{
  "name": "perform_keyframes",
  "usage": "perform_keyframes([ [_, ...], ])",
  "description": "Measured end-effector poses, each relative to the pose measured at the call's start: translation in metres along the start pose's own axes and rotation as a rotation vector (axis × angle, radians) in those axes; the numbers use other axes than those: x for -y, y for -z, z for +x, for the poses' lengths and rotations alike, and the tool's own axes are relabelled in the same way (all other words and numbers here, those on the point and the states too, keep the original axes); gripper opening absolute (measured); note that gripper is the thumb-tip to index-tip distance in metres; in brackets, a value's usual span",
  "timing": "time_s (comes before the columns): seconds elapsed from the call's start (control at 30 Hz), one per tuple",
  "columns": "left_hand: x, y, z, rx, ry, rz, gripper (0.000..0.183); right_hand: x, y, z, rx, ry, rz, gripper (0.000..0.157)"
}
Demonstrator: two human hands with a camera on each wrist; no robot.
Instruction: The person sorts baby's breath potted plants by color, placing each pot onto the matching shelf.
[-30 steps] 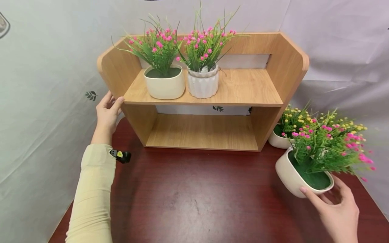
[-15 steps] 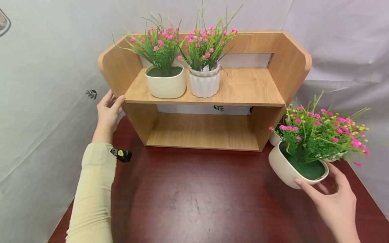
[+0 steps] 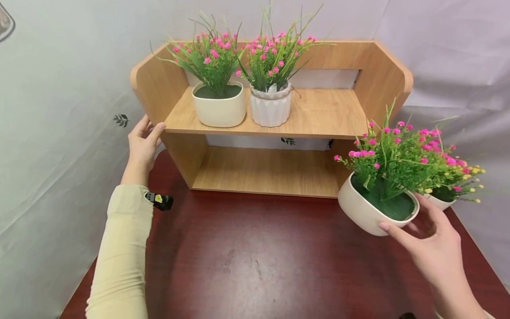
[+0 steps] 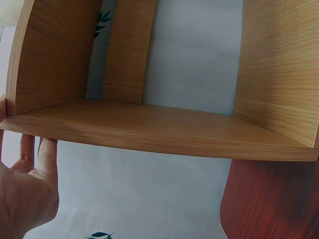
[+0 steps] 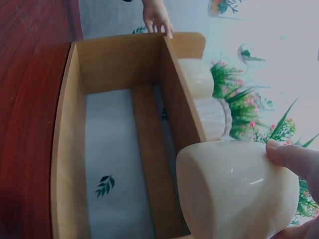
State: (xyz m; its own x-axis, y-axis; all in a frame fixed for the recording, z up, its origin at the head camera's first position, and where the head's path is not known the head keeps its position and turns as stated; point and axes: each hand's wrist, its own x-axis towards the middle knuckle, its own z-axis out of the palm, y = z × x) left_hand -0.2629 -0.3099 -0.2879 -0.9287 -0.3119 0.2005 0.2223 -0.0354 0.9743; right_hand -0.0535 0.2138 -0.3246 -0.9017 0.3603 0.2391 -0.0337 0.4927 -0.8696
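My right hand [image 3: 436, 241] grips the rim of a cream oval flowerpot [image 3: 364, 208] filled with green leaves and pink flowers. The pot is tilted and held above the table, in front of the shelf's right side. In the right wrist view the same flowerpot [image 5: 234, 189] fills the lower right, with thumb and fingers on its rim. My left hand [image 3: 142, 144] holds the left side of the wooden shelf [image 3: 259, 132] at its upper board's edge; in the left wrist view, fingers [image 4: 48, 157] reach that edge. A cream flowerpot [image 3: 219, 108] and a white ribbed flowerpot [image 3: 271, 106] stand upright on the upper board.
A pot of yellow flowers [image 3: 442, 201] sits on the table behind my right hand, partly hidden. The dark red table [image 3: 239, 248] stretches in front of the shelf. Pale fabric walls [image 3: 59, 110] close in the back and sides.
My right hand has carried the held flowerpot left and upward, toward the shelf's right side. My left hand stays on the shelf's left side.
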Motion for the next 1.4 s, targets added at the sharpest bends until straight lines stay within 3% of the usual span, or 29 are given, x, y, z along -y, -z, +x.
perform_keyframes([
  [0.37, 0.002, -0.003, 0.003, 0.005, -0.003, -0.058, 0.053, 0.025, -0.002, 0.027, 0.046, 0.083, 0.06, 0.079],
  [0.57, 0.003, -0.004, 0.005, 0.017, 0.0, -0.053, 0.054, 0.041, -0.004, 0.039, 0.087, 0.07, 0.192, 0.078],
  [0.87, 0.004, -0.004, 0.003, 0.019, 0.014, -0.036, 0.055, 0.059, -0.015, 0.058, 0.076, 0.108, 0.358, 0.072],
  [1.07, 0.002, -0.002, 0.002, 0.006, 0.015, -0.04, 0.054, 0.07, -0.024, 0.073, 0.075, 0.095, 0.274, 0.071],
  [1.27, 0.001, 0.0, 0.002, 0.001, 0.005, -0.03, 0.054, 0.077, -0.035, 0.084, 0.058, 0.104, 0.305, 0.069],
  [1.4, 0.0, 0.001, 0.002, -0.003, 0.013, -0.043, 0.054, 0.078, -0.042, 0.09, 0.045, 0.104, 0.244, 0.069],
])
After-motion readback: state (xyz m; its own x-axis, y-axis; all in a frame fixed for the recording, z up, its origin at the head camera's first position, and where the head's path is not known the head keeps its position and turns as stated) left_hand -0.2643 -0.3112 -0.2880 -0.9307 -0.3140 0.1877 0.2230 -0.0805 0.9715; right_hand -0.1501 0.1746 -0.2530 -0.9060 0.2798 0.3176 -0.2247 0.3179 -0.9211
